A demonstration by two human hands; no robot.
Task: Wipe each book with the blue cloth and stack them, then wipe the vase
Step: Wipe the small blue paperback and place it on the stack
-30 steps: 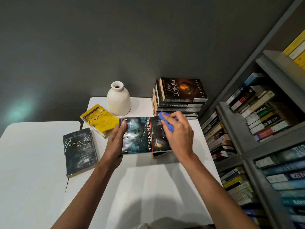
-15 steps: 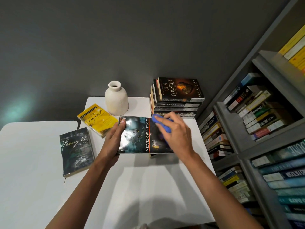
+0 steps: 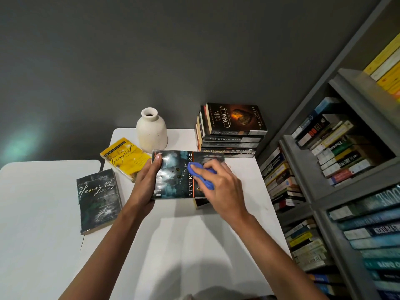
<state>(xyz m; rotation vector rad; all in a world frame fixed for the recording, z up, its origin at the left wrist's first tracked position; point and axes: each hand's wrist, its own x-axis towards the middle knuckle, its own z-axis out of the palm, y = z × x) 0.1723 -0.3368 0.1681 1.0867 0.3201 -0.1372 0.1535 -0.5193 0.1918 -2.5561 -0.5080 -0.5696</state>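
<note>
Blue cloth [image 3: 200, 178] sits bunched under curled right fingers [image 3: 214, 165], seemingly pressed on the Neverwhere book [image 3: 173, 176].

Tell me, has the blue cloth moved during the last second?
Yes. The blue cloth slid left, from near the book stack onto the title of the Neverwhere book.

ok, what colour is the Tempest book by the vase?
The Tempest book is yellow with dark script lettering; head view shows it.
</note>
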